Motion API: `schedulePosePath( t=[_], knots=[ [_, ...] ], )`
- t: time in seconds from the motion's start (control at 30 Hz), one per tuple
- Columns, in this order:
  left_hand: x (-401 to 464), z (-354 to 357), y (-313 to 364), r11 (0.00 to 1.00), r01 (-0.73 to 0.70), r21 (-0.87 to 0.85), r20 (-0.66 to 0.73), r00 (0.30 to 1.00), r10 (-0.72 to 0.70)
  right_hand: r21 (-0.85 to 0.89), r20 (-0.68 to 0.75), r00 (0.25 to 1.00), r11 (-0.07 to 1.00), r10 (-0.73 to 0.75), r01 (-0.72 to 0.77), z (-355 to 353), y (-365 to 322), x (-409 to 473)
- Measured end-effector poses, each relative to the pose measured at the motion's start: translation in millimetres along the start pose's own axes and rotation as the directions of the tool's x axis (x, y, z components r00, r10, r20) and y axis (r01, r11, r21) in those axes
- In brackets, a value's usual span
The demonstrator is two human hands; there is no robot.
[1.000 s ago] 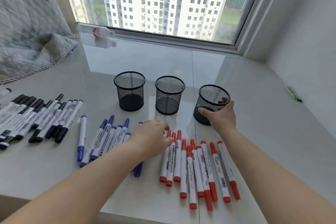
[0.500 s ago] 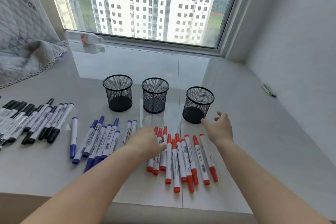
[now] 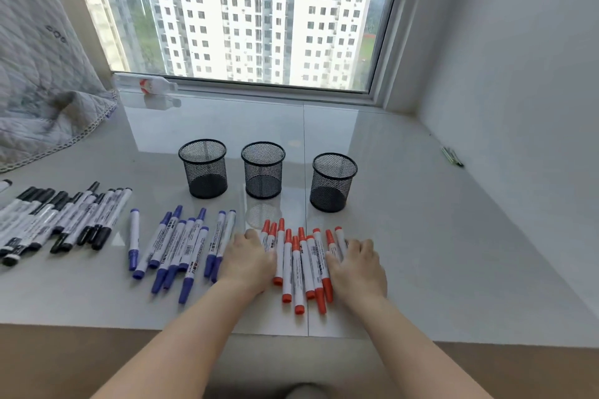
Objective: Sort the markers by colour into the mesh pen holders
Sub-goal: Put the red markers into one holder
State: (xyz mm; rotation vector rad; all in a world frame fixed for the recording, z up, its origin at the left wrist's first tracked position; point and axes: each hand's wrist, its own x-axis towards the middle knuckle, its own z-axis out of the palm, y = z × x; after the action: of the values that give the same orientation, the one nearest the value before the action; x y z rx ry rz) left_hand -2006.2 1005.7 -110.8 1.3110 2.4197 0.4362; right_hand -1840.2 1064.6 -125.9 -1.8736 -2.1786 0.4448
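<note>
The row of black-capped white markers (image 3: 58,220) runs off the left frame edge, so its count cannot be determined. The left hand (image 3: 248,261) covers the lower ends of two red-capped white markers (image 3: 269,233); the right hand (image 3: 358,267) covers part of the outermost one. Small green objects (image 3: 452,156) by the right wall are too small to identify. Printing on all marker barrels is illegible.

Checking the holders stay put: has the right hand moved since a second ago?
Yes. The right hand left the right mesh holder and came back toward the person, onto the red markers.
</note>
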Motion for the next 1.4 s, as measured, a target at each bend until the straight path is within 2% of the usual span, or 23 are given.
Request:
schedulePosePath(
  t=[0.13,0.3,0.43,0.57,0.73,0.87,1.03,1.1,1.17,1.3,1.4],
  knots=[
    [-0.7,5.3,1.0,1.000,0.018,-0.004,-0.066,0.998,-0.018,-0.014,-0.002,0.999,0.999,0.040,-0.040,0.8,-3.2,0.1],
    [6.5,11.2,-0.8,0.998,0.010,0.062,-0.018,1.000,-0.009,-0.090,-0.003,0.999,0.995,0.045,-0.045,3.9,-7.0,0.5],
    [6.5,14.8,-1.1,0.999,0.019,0.036,-0.064,0.998,-0.017,-0.110,-0.005,0.998,0.992,0.060,-0.060,6.4,-8.7,1.8],
    [12.8,15.3,-4.3,0.998,0.010,0.065,-0.073,0.997,-0.006,-0.094,0.054,0.994,0.992,0.093,-0.088,1.9,-13.6,10.8],
    [12.1,19.9,-8.7,0.995,-0.053,0.085,-0.166,0.984,0.067,-0.058,0.135,0.977,0.985,0.166,-0.160,-5.3,-17.1,24.1],
    [3.9,19.3,-11.0,0.997,-0.057,-0.046,-0.272,0.961,0.042,0.031,0.113,0.980,0.985,0.162,-0.167,-6.8,-15.3,24.8],
    [4.3,11.7,-14.0,0.969,-0.105,-0.224,-0.320,0.947,0.029,0.155,0.014,0.998,0.986,0.066,-0.068,-10.4,1.8,17.2],
    [7.2,7.1,-10.4,0.954,-0.140,-0.267,-0.331,0.942,0.045,0.381,0.041,0.992,0.916,0.119,-0.126,-17.8,9.4,22.0],
    [11.3,0.5,-1.5,0.946,-0.201,-0.254,-0.355,0.929,0.102,0.648,0.081,0.978,0.735,0.191,-0.197,-31.3,13.5,31.3],
    [27.1,-24.0,32.2,0.923,-0.344,-0.170,-0.427,0.870,0.246,0.834,-0.075,0.973,0.549,0.217,-0.058,-72.5,3.8,69.2],
    [48.4,-46.2,62.1,0.878,-0.424,-0.224,-0.472,0.835,0.283,0.908,-0.164,0.968,0.412,0.188,0.074,-107.6,-22.2,109.6]
  ],
)
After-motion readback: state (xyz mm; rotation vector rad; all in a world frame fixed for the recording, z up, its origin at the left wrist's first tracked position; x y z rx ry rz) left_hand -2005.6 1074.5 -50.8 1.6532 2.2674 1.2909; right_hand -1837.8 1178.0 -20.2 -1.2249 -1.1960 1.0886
